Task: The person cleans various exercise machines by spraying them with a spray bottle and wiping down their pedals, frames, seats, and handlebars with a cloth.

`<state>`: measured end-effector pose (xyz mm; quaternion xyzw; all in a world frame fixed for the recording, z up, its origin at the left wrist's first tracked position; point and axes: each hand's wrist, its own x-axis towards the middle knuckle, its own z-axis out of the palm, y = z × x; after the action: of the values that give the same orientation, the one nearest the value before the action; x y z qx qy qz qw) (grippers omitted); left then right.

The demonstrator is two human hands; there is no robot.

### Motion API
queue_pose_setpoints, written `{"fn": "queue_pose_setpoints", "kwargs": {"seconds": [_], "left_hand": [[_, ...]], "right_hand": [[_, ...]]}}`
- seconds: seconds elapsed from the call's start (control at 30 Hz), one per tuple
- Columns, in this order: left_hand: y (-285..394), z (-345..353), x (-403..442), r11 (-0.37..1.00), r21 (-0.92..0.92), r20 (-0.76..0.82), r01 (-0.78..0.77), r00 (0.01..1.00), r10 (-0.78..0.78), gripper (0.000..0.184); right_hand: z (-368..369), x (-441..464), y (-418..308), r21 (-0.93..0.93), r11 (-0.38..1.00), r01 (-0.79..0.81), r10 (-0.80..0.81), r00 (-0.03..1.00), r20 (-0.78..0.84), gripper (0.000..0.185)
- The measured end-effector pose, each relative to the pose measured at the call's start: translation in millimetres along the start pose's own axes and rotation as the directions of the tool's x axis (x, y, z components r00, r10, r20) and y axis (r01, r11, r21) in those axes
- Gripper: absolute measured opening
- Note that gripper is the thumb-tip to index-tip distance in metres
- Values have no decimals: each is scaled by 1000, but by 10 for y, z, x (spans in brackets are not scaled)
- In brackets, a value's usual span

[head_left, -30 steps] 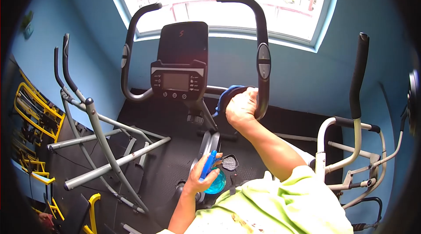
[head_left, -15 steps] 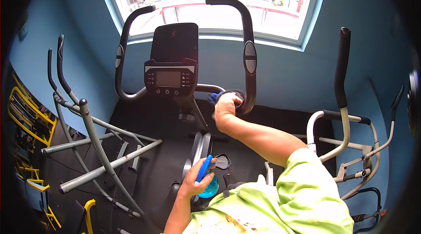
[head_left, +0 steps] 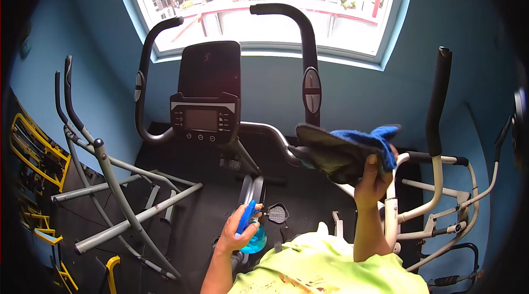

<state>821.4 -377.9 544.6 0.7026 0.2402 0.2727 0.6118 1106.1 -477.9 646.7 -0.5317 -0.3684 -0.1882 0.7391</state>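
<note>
My left hand point(head_left: 238, 231) is wrapped round a spray bottle point(head_left: 255, 240) with a blue trigger head and blue-green liquid, low in front of my body. Up and to the right, my right hand point(head_left: 374, 181) grips a dark cloth point(head_left: 336, 153) with a blue part point(head_left: 380, 138) bunched at its right side. The cloth spreads left in front of the lower bend of the exercise machine's right handlebar point(head_left: 309, 46); whether they touch I cannot tell. The machine's console point(head_left: 203, 120) with a grey screen stands left of the cloth.
A grey-framed machine point(head_left: 127, 200) stands at the left, with yellow-framed equipment point(head_left: 41, 150) beyond it. White tubular equipment with a black upright grip point(head_left: 439, 101) is at the right. A bright window point(head_left: 242, 24) lies ahead, and a pedal point(head_left: 277, 214) shows near the bottle.
My right hand has moved right, away from the handlebar's lower bend, and the cloth has opened out. My left hand still holds the bottle. The view has shifted slightly.
</note>
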Motion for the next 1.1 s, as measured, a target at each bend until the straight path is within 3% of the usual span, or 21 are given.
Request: {"fn": "queue_pose_setpoints", "kwargs": {"seconds": [0.03,0.07,0.1,0.13,0.17,0.2,0.27,0.33,0.37,0.4,0.57,0.67,0.7,0.73,0.8,0.83,0.87,0.93,0.97,1.0,1.1], "left_hand": [[17,3,54,1000,10,25,0,1000,0,46],[41,0,106,1000,23,54,-2,999,1,45],[115,26,148,999,10,58,38,998,-38,48],[126,30,191,999,21,73,42,996,-43,48],[131,43,236,999,21,76,28,997,-29,48],[132,60,270,1000,18,74,15,997,-16,49],[173,93,289,999,26,73,44,996,-46,47],[222,70,276,997,38,61,69,996,-71,45],[229,54,243,996,20,39,81,996,-82,46],[221,38,202,996,-2,13,92,996,-92,46],[153,-105,116,989,44,-51,138,989,-136,47],[110,-101,150,988,22,-71,154,986,-152,46],[129,-83,193,985,8,-73,174,982,-173,46],[140,-69,259,982,-2,-68,191,979,-190,46],[84,-22,356,989,-13,-55,147,988,-148,46],[86,13,390,991,-16,-36,131,991,-132,46],[105,40,436,994,-15,-22,112,993,-113,46],[127,97,491,999,-28,19,25,1000,-24,46],[126,123,534,998,-38,33,-43,998,44,45],[142,159,582,993,-52,46,-105,993,107,45],[561,222,739,1000,0,159,-25,987,25,44]], "right_hand": [[-30,-171,174,338,857,-389,388,919,74,11],[-59,-314,367,334,754,-566,499,824,270,11],[-218,-619,949,353,671,-652,335,692,640,18],[139,-848,725,307,679,-666,472,717,513,28],[413,-1117,845,315,700,-641,457,740,493,37],[519,-1049,687,138,856,-499,374,780,502,45],[669,-1105,822,107,841,-531,385,725,571,50],[818,-1160,897,266,773,-576,438,788,433,52],[827,-975,744,198,897,-395,322,891,320,45],[806,-893,719,409,797,-444,354,892,280,31],[835,-214,418,194,822,-535,443,815,373,15],[855,-401,444,200,826,-528,451,830,329,22],[972,-609,487,384,791,-476,467,876,125,30],[910,-822,670,201,938,-281,253,955,155,37],[957,-723,577,-211,970,122,-92,985,145,36],[909,-704,573,-243,969,32,9,986,166,30],[892,-630,598,-237,970,46,-6,986,167,30],[862,-462,561,138,938,-317,265,916,300,28],[855,-274,438,190,808,-557,456,796,398,27],[871,11,407,241,741,-626,432,720,543,23],[1080,626,510,81,727,-681,468,580,667,23]]}}
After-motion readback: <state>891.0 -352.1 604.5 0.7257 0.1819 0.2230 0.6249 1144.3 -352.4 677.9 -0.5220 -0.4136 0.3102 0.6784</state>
